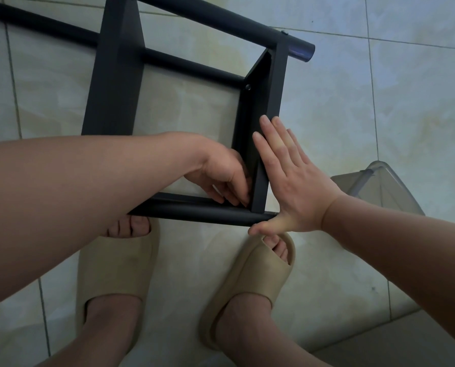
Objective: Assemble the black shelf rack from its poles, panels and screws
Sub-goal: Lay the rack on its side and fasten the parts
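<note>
- A half-built black metal shelf rack point(194, 67) lies on its side on a pale tiled floor point(406, 88), spanning the frame from 9 o'clock to 1 o'clock above a person's feet in beige foam slides point(115, 266)
- The corner that counts sits just below centre: a flat black end panel point(274, 83) runs its long axis from 12 to 6 o'clock and meets a round black near pole point(194, 209) lying 9 to 3 o'clock
- The left hand point(221, 173) stretches in from 9 o'clock inside the frame, its fingers point(237, 200) curled and bunched at the inner angle of that corner; whether they pinch a screw cannot be told, as the tips cover the spot
- The right hand point(295, 181), from 4 o'clock, lies flat on the end panel's outer face, fingers straight and close together, holding nothing, thumb tucked under the near pole's end
- The left hand is nearer the joint, touching it from the 9 o'clock side, while the right braces from 3 o'clock; any fastening here would likely fall to the left
- A small screw head point(247, 87) shows on the end panel's inner face at its far end, so that corner appears fixed
- The rack looks matte and dark, with a second black panel point(115, 75) at 11 o'clock
- A grey translucent plastic object point(380, 186) sits apart at 3 o'clock
</note>
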A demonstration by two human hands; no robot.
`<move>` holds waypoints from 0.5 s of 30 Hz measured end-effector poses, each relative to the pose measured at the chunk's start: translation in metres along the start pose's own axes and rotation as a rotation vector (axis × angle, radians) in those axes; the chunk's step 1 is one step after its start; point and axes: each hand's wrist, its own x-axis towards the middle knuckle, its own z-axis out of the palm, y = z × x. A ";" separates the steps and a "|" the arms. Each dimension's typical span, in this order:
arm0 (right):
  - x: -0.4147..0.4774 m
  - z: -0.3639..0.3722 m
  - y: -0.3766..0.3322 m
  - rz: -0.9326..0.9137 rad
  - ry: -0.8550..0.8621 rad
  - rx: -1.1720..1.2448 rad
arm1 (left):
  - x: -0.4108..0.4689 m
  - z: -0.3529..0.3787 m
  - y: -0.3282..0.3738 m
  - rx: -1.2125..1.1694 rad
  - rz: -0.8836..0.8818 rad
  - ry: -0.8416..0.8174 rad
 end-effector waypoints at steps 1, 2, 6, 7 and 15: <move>0.000 0.000 0.000 0.001 0.000 0.000 | 0.000 0.000 0.000 -0.004 -0.001 0.001; 0.000 0.000 0.000 0.002 0.000 0.000 | -0.001 0.000 0.000 -0.006 -0.005 0.002; 0.000 0.000 0.000 0.000 -0.003 0.002 | -0.001 -0.001 0.001 0.005 -0.068 -0.003; 0.000 0.000 0.000 0.001 -0.003 0.003 | -0.002 -0.001 0.001 0.019 -0.080 -0.005; 0.000 -0.001 -0.001 0.003 -0.004 0.002 | 0.001 0.004 -0.001 0.039 -0.056 -0.022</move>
